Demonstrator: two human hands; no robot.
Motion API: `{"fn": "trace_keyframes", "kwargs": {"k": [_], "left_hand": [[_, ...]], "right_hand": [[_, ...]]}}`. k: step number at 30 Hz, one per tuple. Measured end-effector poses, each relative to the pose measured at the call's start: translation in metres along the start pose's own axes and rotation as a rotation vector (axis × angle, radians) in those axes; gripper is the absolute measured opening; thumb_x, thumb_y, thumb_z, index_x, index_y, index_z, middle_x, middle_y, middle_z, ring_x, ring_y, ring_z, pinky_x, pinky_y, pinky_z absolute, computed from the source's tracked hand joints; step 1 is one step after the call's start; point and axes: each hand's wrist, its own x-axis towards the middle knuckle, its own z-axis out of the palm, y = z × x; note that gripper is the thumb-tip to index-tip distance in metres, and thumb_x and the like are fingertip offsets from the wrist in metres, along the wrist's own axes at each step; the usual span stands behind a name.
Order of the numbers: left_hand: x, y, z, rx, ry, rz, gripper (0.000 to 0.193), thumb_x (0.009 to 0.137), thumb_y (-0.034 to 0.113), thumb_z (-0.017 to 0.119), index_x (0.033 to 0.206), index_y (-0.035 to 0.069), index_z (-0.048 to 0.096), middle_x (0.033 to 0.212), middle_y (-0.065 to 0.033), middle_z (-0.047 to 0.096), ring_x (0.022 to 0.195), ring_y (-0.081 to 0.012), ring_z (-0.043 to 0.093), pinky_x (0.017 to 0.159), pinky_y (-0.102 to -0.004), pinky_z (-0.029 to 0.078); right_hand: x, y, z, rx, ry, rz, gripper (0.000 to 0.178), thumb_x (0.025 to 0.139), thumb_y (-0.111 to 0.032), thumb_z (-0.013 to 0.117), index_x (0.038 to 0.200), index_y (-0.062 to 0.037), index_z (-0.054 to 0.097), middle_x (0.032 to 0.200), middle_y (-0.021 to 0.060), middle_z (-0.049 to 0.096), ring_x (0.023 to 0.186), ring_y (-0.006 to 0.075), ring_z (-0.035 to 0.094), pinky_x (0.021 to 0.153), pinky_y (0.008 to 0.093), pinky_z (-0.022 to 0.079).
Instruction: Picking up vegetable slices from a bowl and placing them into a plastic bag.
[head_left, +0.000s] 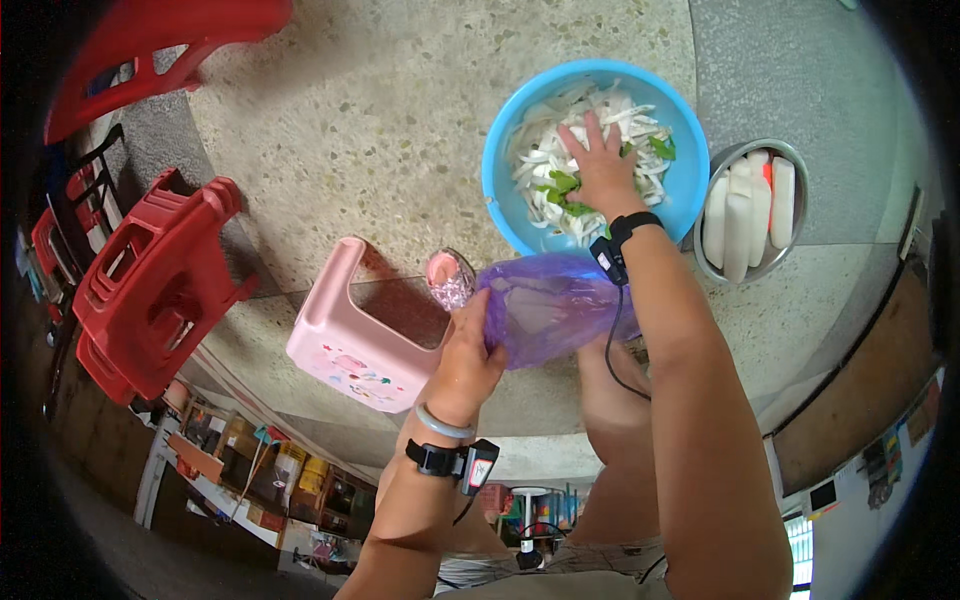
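Note:
My left hand is closed on the rim of a thin purple plastic bag, whose mouth gapes toward the basin. My right hand reaches into a round light-blue basin, fingers spread over a heap of white vegetable strips. Some green leaves lie among the strips, close to that palm. The palm's underside is hidden, and I see nothing gripped in it. Right of the basin, a round metal bowl holds several long, white peeled vegetables with an orange-red piece between them.
A pink plastic stool lies tipped beside my left forearm, near my sparkly pink shoe. Red plastic stools stand at the left, and another red plastic seat is at the far left. The speckled floor lies beneath everything.

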Motion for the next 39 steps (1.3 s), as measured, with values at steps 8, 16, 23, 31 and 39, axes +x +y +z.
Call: {"fn": "trace_keyframes", "kwargs": {"k": [8,16,23,31,39], "left_hand": [[0.006,0.002,-0.011,-0.052,0.011,0.061,0.07,0.073,-0.011,0.056,0.139,-0.004,0.032,0.136,-0.0233,0.044,0.129,-0.0323,0.043,0.106,-0.0349,0.034],[0.012,0.023,-0.022,-0.076,0.102,0.144,0.068,0.073,-0.007,0.06,0.137,-0.004,0.036,0.134,-0.0268,0.045,0.127,-0.0384,0.043,0.105,-0.0373,0.036],[0.02,0.042,-0.022,0.02,0.105,0.19,0.07,0.073,-0.006,0.059,0.138,-0.003,0.033,0.133,-0.0273,0.045,0.125,-0.04,0.044,0.104,-0.0394,0.038],[0.075,0.071,-0.009,-0.035,0.064,0.264,0.07,0.073,-0.004,0.057,0.138,-0.004,0.032,0.134,-0.0296,0.043,0.122,-0.042,0.045,0.1,-0.0406,0.04],[0.109,0.053,-0.002,0.084,0.034,0.363,0.072,0.076,0.003,0.068,0.14,0.003,0.034,0.131,-0.0236,0.049,0.118,-0.0335,0.053,0.095,-0.0362,0.045]], "right_hand": [[0.027,0.022,0.024,-0.011,0.208,-0.037,0.079,0.074,0.002,0.063,0.138,-0.0374,0.038,0.148,0.0112,0.026,0.128,0.0403,0.036,0.09,0.0538,0.048],[0.057,0.058,-0.012,0.248,0.201,-0.115,0.05,0.074,-0.014,0.069,0.122,-0.0212,0.055,0.112,0.0183,0.058,0.1,0.037,0.058,0.082,0.0438,0.049],[-0.024,0.077,-0.054,0.834,0.321,-0.11,0.062,0.066,0.002,0.074,0.124,-0.0039,0.055,0.113,0.016,0.062,0.108,0.0298,0.059,0.093,0.0325,0.046],[-0.124,0.084,-0.099,1.212,0.267,-0.173,0.066,0.071,0.001,0.074,0.131,0.0005,0.045,0.126,0.0109,0.056,0.117,0.0189,0.052,0.1,0.0313,0.041],[-0.099,0.031,-0.073,1.184,-0.271,-0.351,0.061,0.065,-0.008,0.081,0.12,-0.0018,0.057,0.119,0.0154,0.061,0.111,0.0254,0.058,0.097,0.0344,0.044]]}}
